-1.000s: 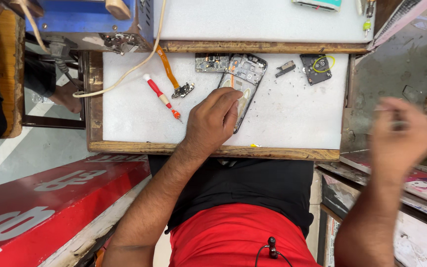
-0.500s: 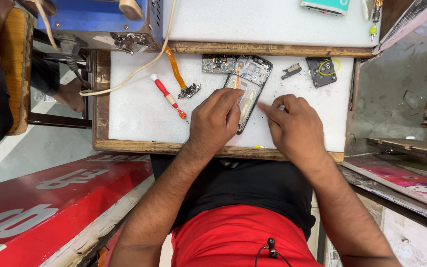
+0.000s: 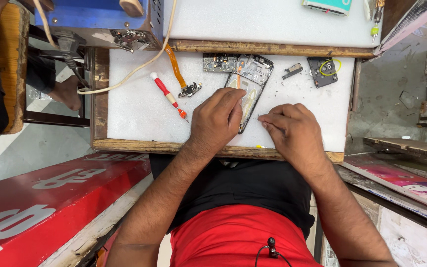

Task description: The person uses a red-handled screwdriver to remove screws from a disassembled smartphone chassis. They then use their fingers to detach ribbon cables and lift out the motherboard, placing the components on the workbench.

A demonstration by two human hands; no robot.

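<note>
**Two hands at an opened phone on a white work mat**

The left hand [image 3: 218, 118] lies flat on the lower half of the opened phone [image 3: 250, 81], fingers together and pressing down on it, not pinching. The right hand [image 3: 292, 131] rests just right of the phone, its fingertips drawn together on the mat beside the phone's edge; whether something tiny sits between them cannot be told.

The phone lies on the white work mat [image 3: 134, 111] with its back off and its inner parts showing. Its long axis runs tilted: the upper end points away from the person and slightly right, the lower end sits under the left hand.

Just left of the phone's upper end lies a small circuit board [image 3: 218, 63]. Further left are an orange flex cable [image 3: 176, 69] and a red-and-white screwdriver [image 3: 168, 95], set slanting. Right of the phone lie a small dark part [image 3: 292, 70] and a black module with a yellow ring [image 3: 324, 69].

Beyond the phone, on a second white surface, sits a teal package [image 3: 328, 6], flat and rectangular. Well to the left and nearer the person is a red sign with grey lettering [image 3: 40, 198].
</note>
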